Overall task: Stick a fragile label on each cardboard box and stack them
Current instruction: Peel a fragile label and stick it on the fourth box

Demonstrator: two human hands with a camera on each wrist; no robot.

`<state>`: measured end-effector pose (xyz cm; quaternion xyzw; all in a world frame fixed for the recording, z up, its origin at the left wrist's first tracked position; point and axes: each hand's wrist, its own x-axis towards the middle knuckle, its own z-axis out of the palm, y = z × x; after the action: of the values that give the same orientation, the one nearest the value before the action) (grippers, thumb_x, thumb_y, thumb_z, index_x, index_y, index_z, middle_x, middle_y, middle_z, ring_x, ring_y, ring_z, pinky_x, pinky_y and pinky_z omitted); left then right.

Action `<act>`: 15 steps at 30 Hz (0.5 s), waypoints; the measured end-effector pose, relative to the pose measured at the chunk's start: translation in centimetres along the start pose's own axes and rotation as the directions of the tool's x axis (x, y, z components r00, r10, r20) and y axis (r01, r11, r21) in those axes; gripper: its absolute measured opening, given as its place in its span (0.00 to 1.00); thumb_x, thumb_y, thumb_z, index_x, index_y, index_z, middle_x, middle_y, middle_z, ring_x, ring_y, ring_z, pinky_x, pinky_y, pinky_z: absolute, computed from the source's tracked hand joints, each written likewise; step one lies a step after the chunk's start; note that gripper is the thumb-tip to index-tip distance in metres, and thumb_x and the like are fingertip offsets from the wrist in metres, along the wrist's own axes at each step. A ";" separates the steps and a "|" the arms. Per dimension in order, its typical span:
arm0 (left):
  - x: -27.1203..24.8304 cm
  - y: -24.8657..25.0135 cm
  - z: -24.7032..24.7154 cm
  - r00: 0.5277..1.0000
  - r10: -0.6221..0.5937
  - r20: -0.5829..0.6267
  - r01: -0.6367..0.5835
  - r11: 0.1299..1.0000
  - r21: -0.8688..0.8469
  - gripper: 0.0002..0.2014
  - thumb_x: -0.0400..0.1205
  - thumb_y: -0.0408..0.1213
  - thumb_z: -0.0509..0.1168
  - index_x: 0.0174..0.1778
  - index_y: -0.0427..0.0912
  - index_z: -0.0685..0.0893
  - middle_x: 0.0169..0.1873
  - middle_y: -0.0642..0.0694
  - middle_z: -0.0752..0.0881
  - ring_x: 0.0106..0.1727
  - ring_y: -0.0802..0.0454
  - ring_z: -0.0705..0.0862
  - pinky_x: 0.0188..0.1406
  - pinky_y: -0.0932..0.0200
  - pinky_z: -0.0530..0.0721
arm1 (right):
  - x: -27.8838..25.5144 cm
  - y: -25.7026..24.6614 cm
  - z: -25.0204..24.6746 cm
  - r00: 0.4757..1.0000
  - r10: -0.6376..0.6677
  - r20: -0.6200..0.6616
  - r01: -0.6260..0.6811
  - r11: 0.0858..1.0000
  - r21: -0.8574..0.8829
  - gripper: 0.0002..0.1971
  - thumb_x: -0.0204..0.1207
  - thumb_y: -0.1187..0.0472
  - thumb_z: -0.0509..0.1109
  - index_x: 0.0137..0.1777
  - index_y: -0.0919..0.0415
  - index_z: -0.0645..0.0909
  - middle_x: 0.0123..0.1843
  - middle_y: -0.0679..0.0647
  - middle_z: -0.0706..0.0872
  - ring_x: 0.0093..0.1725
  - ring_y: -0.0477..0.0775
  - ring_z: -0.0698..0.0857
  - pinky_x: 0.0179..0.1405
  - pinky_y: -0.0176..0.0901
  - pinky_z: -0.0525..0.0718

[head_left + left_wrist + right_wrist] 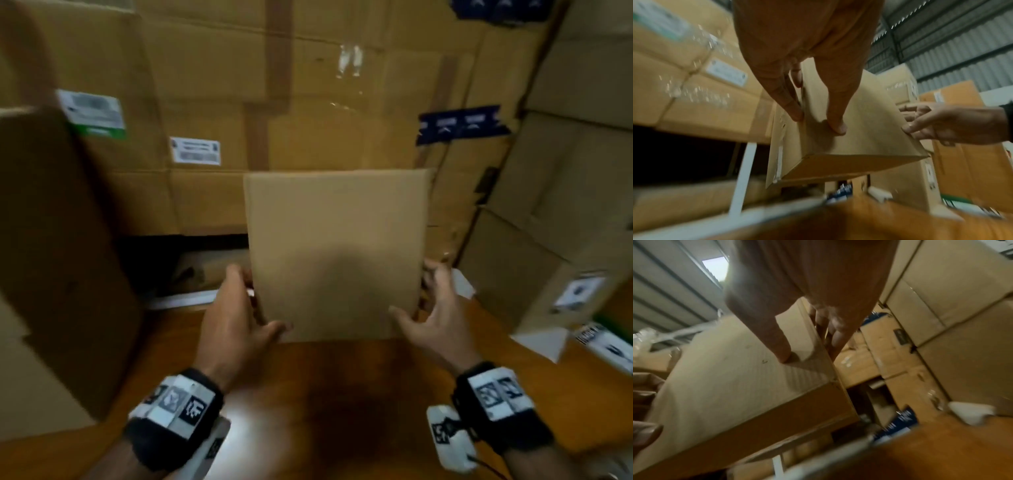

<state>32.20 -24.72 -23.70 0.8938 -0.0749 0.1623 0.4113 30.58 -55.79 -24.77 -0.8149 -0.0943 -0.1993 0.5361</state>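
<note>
A plain brown cardboard box [335,253] is held between both hands above the far part of the wooden table [342,394]. Its broad face toward me is bare, with no label showing. My left hand [253,301] grips the box's lower left edge, thumb on the broad face and fingers down the side. My right hand [416,294] grips the lower right edge the same way. In the left wrist view the box [859,126] hangs tilted under my left hand [816,120], with my right hand [931,123] at its far edge. In the right wrist view my right hand [809,353] clasps the corner of the box [735,378].
Big stacked cartons [308,102] form a wall close behind the box. A tall carton [51,240] stands at the left and more cartons [548,222] at the right. White paper [544,339] and a printed sheet [609,346] lie on the table's right side.
</note>
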 end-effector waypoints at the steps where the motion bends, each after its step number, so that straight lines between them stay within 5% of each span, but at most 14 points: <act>1: -0.8 -0.6 2.2 0.999 -0.017 0.035 0.017 1.000 0.010 0.38 0.62 0.44 0.90 0.55 0.59 0.69 0.48 0.59 0.84 0.42 0.59 0.87 0.39 0.43 0.90 | -0.9 1.9 -0.7 0.999 0.044 0.007 -0.044 0.998 -0.035 0.40 0.74 0.68 0.83 0.79 0.43 0.65 0.73 0.37 0.80 0.72 0.34 0.81 0.67 0.37 0.84; 4: -2.9 -1.8 8.2 0.992 -0.056 0.111 0.048 0.996 0.068 0.37 0.64 0.45 0.89 0.57 0.59 0.68 0.50 0.60 0.84 0.45 0.58 0.87 0.40 0.47 0.91 | -3.2 6.9 -2.7 0.980 0.196 0.029 -0.190 0.972 -0.140 0.42 0.70 0.62 0.87 0.75 0.39 0.63 0.67 0.31 0.79 0.69 0.31 0.80 0.66 0.36 0.85; 7: -4.5 -2.1 13.3 0.985 -0.082 0.153 0.064 0.991 0.118 0.36 0.67 0.42 0.87 0.60 0.55 0.70 0.54 0.59 0.82 0.48 0.55 0.87 0.40 0.47 0.91 | -4.5 10.9 -5.1 0.962 0.272 0.007 -0.262 0.933 -0.248 0.44 0.68 0.55 0.89 0.76 0.47 0.64 0.63 0.32 0.78 0.68 0.40 0.83 0.59 0.31 0.85; 11: -6.5 -0.6 19.3 0.961 -0.142 0.236 0.104 0.980 0.168 0.27 0.75 0.41 0.80 0.59 0.56 0.69 0.53 0.59 0.80 0.45 0.57 0.85 0.38 0.47 0.90 | -4.6 15.2 -8.8 0.925 0.380 -0.017 -0.361 0.863 -0.353 0.55 0.64 0.39 0.87 0.84 0.50 0.56 0.69 0.50 0.84 0.69 0.57 0.84 0.61 0.52 0.88; 15: -6.7 2.9 22.9 0.951 -0.201 0.234 0.186 0.979 0.086 0.26 0.81 0.50 0.75 0.65 0.58 0.65 0.52 0.62 0.83 0.45 0.64 0.88 0.37 0.61 0.91 | -4.9 18.9 -12.7 0.928 0.373 0.014 -0.326 0.827 -0.458 0.59 0.60 0.14 0.66 0.85 0.45 0.52 0.58 0.53 0.88 0.52 0.58 0.91 0.48 0.57 0.93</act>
<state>30.35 -44.03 -37.92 0.9223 -0.0312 0.0137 0.3849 30.20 -74.77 -38.25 -0.9285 0.0774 -0.0720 0.3560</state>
